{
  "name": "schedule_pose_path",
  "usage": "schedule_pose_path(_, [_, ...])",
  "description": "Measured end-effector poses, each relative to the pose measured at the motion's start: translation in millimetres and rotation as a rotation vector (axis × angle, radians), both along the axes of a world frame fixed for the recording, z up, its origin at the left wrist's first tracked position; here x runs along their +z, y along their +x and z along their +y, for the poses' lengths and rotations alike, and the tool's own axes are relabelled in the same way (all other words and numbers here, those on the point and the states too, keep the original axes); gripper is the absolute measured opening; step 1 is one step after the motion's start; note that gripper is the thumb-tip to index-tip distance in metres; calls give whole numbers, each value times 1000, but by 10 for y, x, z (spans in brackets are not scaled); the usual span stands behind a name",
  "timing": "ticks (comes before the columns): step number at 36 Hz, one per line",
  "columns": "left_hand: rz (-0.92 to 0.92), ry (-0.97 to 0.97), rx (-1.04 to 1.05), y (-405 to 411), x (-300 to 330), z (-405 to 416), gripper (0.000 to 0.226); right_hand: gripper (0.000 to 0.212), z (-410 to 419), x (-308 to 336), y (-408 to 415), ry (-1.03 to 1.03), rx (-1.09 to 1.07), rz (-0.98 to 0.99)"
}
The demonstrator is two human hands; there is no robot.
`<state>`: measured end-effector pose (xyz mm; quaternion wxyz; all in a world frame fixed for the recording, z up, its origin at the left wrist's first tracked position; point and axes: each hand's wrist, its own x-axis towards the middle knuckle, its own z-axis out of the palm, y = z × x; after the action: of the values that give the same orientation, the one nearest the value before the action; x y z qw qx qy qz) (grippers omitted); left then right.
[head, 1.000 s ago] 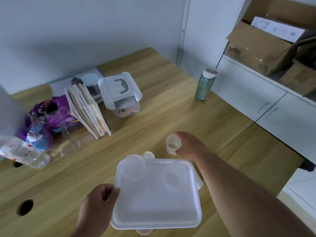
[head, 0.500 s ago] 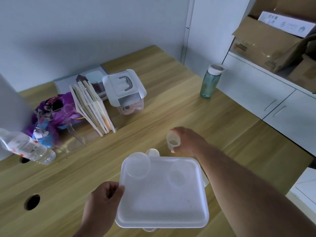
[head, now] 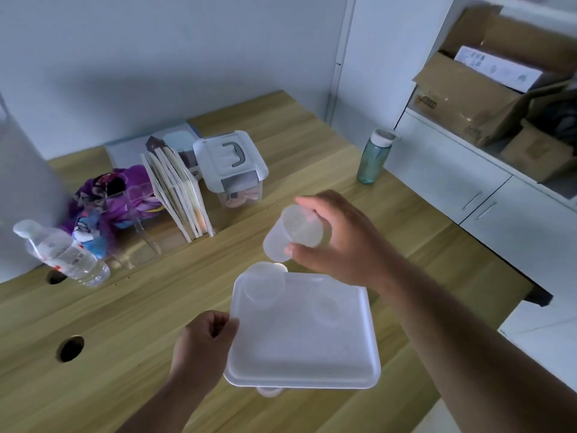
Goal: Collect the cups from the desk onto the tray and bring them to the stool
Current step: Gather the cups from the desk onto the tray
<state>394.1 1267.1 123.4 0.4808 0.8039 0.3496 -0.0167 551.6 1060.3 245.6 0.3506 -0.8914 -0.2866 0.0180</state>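
My left hand grips the left edge of a white plastic tray and holds it above the wooden desk. Two translucent cups stand on the tray, one at its far left corner and one toward the far right. My right hand holds a third translucent cup, tilted on its side, just above the tray's far edge. Another cup's rim peeks out behind the tray on the desk. Something round shows under the tray's near edge.
At the back of the desk lie a lidded plastic box, leaning books, a purple bag and a tipped water bottle. A green bottle stands at the right. White cabinets carry cardboard boxes. Two cable holes pierce the desk.
My right hand has lifted the cup off the desk and tipped it sideways, moving it up over the tray's far edge. The tray stays held in my left hand.
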Motion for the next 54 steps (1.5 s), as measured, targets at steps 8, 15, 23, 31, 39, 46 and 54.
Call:
schedule_pose_path(8, [-40,-24,-43,-136,206,-45,12,82,133,311,-522,-256,178,-43])
schedule_pose_path(15, [-68,-28,-66,-320,321,-6,12,88,241,343,-762,-377,169,-15])
schedule_pose_path(23, [-80,-30,-63,-479,260,159,13,105,182,426,-974,-287,102,21])
schedule_pose_path(31, [-74,16,-35,-517,116,425,12,75,-714,-108,-801,-37,-416,173])
schedule_pose_path(39, [-73,53,4,-485,53,590,12,102,-938,-990,-695,-417,-370,460])
schedule_pose_path(46, [-62,69,35,-457,-17,615,11,112,-644,-1501,-478,-471,-479,554])
schedule_pose_path(54, [-55,59,66,-440,-108,611,13,72,-487,-1885,-263,-494,-538,539])
